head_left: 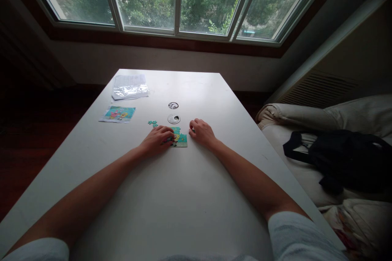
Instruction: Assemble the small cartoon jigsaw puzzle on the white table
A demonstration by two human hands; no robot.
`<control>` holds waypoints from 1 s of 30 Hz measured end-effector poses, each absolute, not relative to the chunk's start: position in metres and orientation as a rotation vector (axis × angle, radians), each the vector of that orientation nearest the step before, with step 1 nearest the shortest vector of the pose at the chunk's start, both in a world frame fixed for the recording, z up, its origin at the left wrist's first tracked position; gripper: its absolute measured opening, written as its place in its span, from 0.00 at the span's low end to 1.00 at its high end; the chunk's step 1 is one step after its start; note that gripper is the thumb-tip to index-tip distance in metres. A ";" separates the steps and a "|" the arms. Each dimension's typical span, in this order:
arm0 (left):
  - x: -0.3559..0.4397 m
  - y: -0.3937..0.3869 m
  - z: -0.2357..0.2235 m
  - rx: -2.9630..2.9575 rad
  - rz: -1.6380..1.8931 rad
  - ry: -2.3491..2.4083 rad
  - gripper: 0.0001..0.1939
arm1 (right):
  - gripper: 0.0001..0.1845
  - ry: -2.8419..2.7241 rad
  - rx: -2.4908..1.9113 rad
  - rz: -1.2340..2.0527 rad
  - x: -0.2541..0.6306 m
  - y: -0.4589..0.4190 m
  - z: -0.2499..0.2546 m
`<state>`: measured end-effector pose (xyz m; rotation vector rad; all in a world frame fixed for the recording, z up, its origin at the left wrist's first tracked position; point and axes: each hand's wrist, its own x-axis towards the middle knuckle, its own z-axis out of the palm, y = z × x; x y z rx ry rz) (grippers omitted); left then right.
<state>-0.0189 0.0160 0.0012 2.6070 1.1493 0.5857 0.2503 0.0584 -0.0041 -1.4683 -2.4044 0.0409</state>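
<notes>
A small, partly assembled teal jigsaw puzzle (pixel 180 138) lies on the white table (pixel 171 195). My left hand (pixel 157 139) rests palm down on the puzzle's left side, fingers pressed flat over the pieces. My right hand (pixel 200 131) sits just right of the puzzle with its fingers curled on the tabletop; anything held in them is too small to make out. A loose teal puzzle piece (pixel 152 123) lies just left of the puzzle, beyond my left hand.
A printed reference picture (pixel 117 113) and a clear plastic bag (pixel 130 87) lie at the far left of the table. Two round cable holes (pixel 173 118) sit beyond the puzzle. A sofa with a black bag (pixel 343 159) stands to the right, windows ahead.
</notes>
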 end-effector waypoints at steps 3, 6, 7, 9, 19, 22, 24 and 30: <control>-0.019 0.016 0.001 2.608 0.592 1.149 0.11 | 0.04 -2.432 -1.484 0.037 0.249 0.058 -0.003; -0.019 0.016 0.002 2.607 0.590 1.149 0.11 | 0.06 -2.396 -1.524 -0.005 0.250 0.059 -0.004; -0.019 0.016 0.002 2.606 0.588 1.149 0.11 | 0.07 -2.377 -1.549 -0.025 0.251 0.060 -0.004; -0.019 0.016 0.001 2.603 0.587 1.149 0.11 | 0.08 -2.344 -1.599 -0.053 0.253 0.061 -0.004; -0.020 0.016 -0.001 2.607 0.590 1.148 0.11 | 0.08 -2.328 -1.550 0.013 0.257 0.066 -0.007; -0.019 0.016 0.000 2.608 0.589 1.148 0.11 | 0.09 -2.337 -1.538 0.006 0.256 0.066 -0.007; -0.019 0.016 0.000 2.610 0.587 1.149 0.11 | 0.10 -2.346 -1.536 -0.009 0.255 0.065 -0.007; -0.019 0.016 0.001 2.611 0.591 1.143 0.11 | 0.06 -2.363 -1.551 -0.040 0.252 0.062 -0.005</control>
